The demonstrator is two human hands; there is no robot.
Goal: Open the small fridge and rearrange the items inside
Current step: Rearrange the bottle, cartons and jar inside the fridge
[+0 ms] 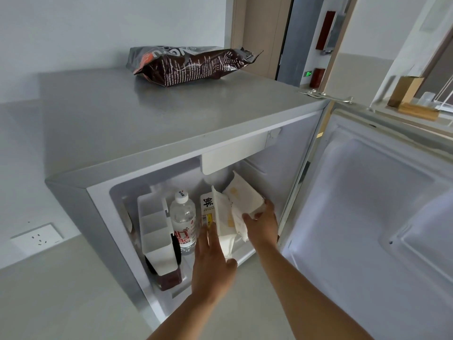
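With the door swung wide: the small grey fridge [171,133] stands open, its white-lined door [367,217] hinged away to the right, so the opening step looks done and the rearranging is under way.
Thing in hand: a soft white plastic-wrapped packet [245,200] on the right of the shelf, leaning back with its long axis running up and away into the fridge.
Right hand: the right hand [263,222] is clamped on that packet's lower right end, fingers curled round it.
Left hand: the left hand [210,261] lies flat with fingers spread, pressed against the front of a flat white rectangular box [221,214] standing on edge just left of the packet.
Neighbours: a white milk carton with a black character [206,207], then a clear water bottle with a red label [183,222], then a white divided plastic tray [153,229] further left.
Deciding relation: both white items sit straight ahead of the hands, the packet on the right hand's side, the box on the left's; any shift probably has to go leftward or outward, since the fridge wall is close on the right.
Risk: the carton touches the box and may tip.
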